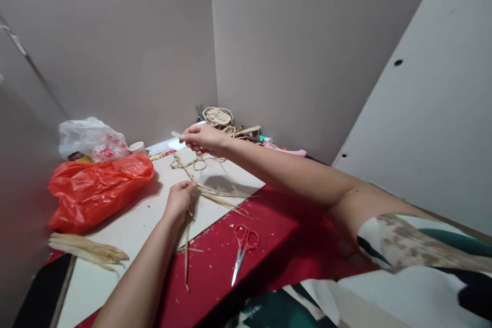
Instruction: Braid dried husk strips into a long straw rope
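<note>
My left hand [180, 199] pinches a thin twisted cord [185, 168] of dried plant fibre. From its fingers loose fibre strips [221, 200] fan out to the right, and a longer strip [186, 261] hangs down over the red cloth. Above and beyond it, my right hand [205, 138] is raised with fingers pinched together. A short, pale, flat piece [176, 134] sticks out leftward from those fingertips; it may be a fibre strip, but its other end is hidden. Curled fibre cord [199, 164] lies on the white board below the right hand.
Red-handled scissors [243, 246] lie on the red cloth [277, 225]. A bundle of dried husks [90, 251] rests at the white board's [92, 292] left. Nearby are a red plastic bag [102, 189], a white bag [92, 136] and a paper cup [137, 147]. Woven coils [218, 116] sit by the partition.
</note>
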Tool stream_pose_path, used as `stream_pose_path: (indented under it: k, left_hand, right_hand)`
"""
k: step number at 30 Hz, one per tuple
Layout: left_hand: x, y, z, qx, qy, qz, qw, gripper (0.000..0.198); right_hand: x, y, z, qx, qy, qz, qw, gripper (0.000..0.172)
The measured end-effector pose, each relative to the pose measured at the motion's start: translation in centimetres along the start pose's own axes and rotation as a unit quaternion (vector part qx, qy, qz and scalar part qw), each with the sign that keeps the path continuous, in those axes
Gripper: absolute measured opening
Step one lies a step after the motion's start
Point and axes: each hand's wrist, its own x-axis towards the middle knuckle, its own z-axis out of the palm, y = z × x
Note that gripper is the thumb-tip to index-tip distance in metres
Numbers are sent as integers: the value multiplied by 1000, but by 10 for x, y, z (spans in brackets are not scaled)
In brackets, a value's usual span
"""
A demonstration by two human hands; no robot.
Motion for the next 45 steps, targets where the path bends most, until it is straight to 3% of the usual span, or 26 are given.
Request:
stream_pose_path:
  k: [4, 8, 11, 17, 23, 28, 31, 38, 45]
  left_hand:
    - [-2, 5, -1, -33, -11, -22, 999, 28]
    - [-5, 10, 0, -44, -14, -35, 998, 33]
    - [-6, 12, 0, -44, -9, -42, 998, 35]
    - [-8, 16, -1, -38, 2, -42, 998, 32]
    - [-11, 24, 3, -16, 2, -45, 999, 26]
    - [-10, 27, 3, -11, -15, -39, 999, 24]
    - [-9, 27, 2, -11, -22, -42, 999, 23]
    - [-8, 23, 3, -9, 8, -13, 1000, 28]
    - [-10, 30, 5, 22, -27, -49, 998, 25]
  right_hand:
    - [-26, 43, -23, -124, -37, 84, 988, 13]
    - [-34, 83, -23, -139, -55, 85, 985, 12]
    - [-34, 96, -19, -127, -63, 88, 986, 11]
    - [-37, 91, -22, -161, -80, 80, 980, 17]
    - [-42, 87, -23, -148, -107, 55, 982, 11]
    - [-42, 84, -24, -181, -68, 5, 981, 12]
    - [-39, 82, -25, -183, -74, -24, 980, 9]
    - [-41, 78, -24, -321, -107, -55, 939, 22]
    - [-45, 77, -28, -391, -109, -58, 912, 40]
